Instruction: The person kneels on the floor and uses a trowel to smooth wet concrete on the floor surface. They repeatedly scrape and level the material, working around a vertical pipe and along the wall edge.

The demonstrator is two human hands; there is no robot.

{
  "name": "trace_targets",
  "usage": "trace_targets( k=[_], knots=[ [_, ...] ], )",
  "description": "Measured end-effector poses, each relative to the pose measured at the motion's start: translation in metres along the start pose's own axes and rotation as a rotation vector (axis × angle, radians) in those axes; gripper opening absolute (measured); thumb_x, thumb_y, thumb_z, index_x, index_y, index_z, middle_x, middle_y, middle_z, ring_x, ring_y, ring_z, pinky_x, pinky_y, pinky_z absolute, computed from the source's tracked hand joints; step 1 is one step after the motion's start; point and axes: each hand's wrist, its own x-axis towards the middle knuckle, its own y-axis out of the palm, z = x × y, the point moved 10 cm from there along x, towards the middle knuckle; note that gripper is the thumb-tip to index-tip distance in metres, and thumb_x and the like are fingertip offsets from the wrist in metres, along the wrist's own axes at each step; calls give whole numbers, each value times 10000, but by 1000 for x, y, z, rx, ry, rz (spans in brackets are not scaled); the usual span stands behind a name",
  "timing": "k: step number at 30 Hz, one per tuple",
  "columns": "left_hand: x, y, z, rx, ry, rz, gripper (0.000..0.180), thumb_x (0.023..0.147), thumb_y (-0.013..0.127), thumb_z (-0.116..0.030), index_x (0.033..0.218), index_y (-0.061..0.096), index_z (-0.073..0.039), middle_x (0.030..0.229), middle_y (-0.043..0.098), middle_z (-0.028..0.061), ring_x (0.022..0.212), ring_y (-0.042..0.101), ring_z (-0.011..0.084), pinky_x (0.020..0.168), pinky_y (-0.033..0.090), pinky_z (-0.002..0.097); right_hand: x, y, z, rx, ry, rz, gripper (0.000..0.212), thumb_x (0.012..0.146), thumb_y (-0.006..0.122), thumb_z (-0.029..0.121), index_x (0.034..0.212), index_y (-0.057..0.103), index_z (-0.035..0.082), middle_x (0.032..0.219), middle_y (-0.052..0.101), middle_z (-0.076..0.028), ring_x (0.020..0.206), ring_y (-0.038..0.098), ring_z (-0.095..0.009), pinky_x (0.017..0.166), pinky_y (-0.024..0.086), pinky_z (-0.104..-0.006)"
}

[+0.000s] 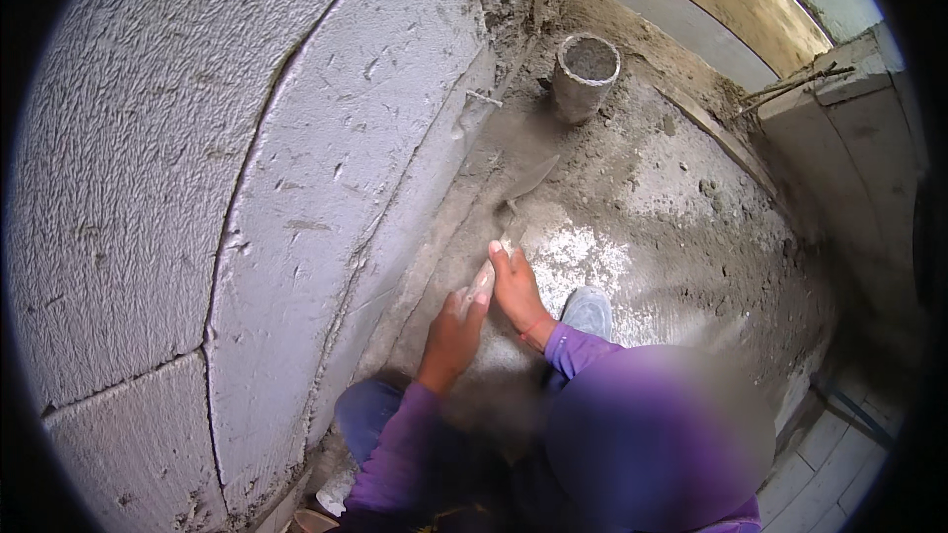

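A trowel (528,180) lies with its grey blade low over the mortar-smeared floor (642,227), close to the foot of the grey block wall (296,188). My right hand (515,288) grips the upper part of its pale handle (484,281). My left hand (452,334) closes its fingertips round the handle's lower end, just behind the right hand. Both forearms wear purple sleeves and reach in from the lower edge.
A mortar-caked bucket (586,74) stands in the far corner beyond the trowel. My grey shoe (589,311) rests right of my hands. Thin sticks (790,87) lie on a ledge at the upper right. Pale floor tiles (829,454) show at the lower right.
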Motion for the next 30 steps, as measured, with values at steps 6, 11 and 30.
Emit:
trace_targets(
  k=[6,11,30],
  knots=[
    [-28,-4,1,123,73,-30,497,1051,551,-320,1375,523,56,1133,664,307,1086,653,445,922,491,459,-28,38,39,-17,94,478,578,1020,608,448,1213,499,-86,1016,666,-344,979,669,-485,823,512,-495],
    [-32,-39,-2,130,206,-169,417,1021,602,-256,1294,537,52,1070,676,303,1017,656,485,840,501,503,-29,58,60,-19,-205,419,653,1009,621,463,1208,475,-142,981,665,-351,938,671,-498,788,529,-502],
    [39,-23,4,253,125,-309,485,1050,538,-437,984,655,29,879,670,323,850,645,522,753,479,558,12,-84,-11,39,106,117,423,1097,481,405,1141,592,-1,915,723,-128,697,710,-169,718,540,-331]
  ],
)
